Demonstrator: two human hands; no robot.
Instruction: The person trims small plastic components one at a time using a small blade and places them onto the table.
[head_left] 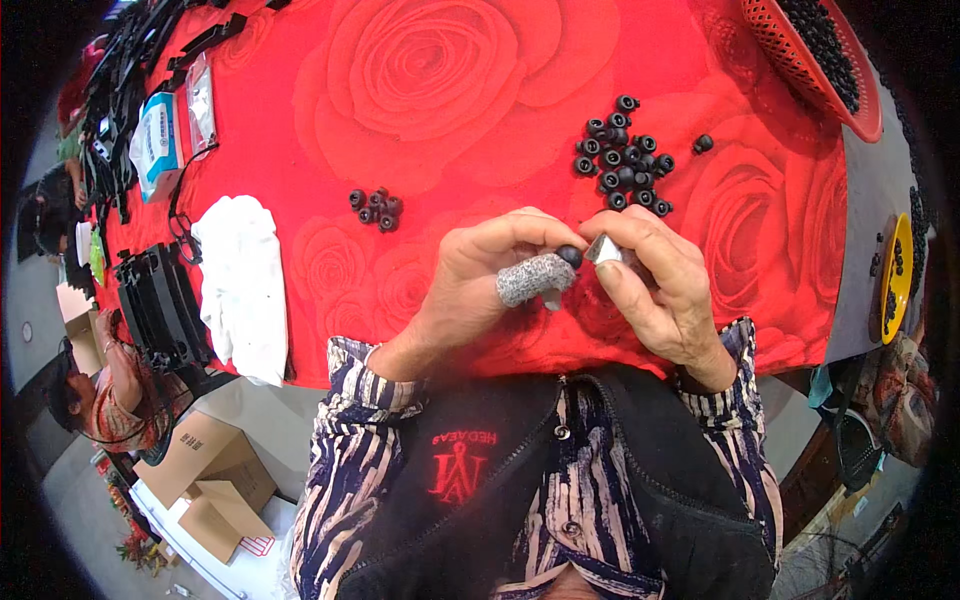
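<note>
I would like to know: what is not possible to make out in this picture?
- Head view: part of the black knob, hidden by the left grip.
- Head view: the back end of the silvery piece, hidden by the right grip.
- Head view: part of the red basket, cut off by the upper edge.
- Head view: what lies in the yellow plate, too small.

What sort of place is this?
Probably a small workshop: round black parts lie clustered on a red rose-patterned tablecloth, a red perforated basket holds many small black pieces, and cardboard boxes sit at lower left.
</note>
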